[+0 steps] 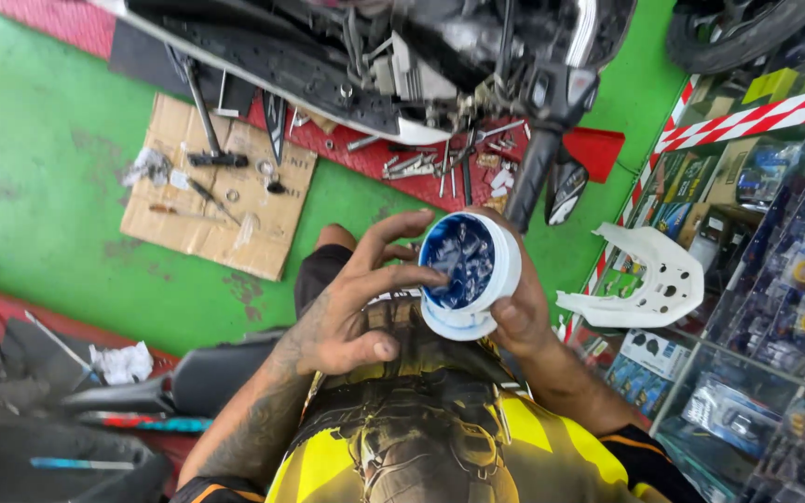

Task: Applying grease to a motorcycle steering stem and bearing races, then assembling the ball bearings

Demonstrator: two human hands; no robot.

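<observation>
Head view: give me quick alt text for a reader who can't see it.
The right hand holds an open white tub of blue grease while the left hand dips a fingertip into it. Beyond, a stripped motorcycle stands over a green floor, with tools on cardboard.

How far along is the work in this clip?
Done: the motorcycle is stripped, with bolts and tools laid out on the red mat and cardboard. In hand: the right hand holds an open white tub of blue grease; left hand fingers dip in. Left: loose parts and white panel remain off the bike.
</observation>
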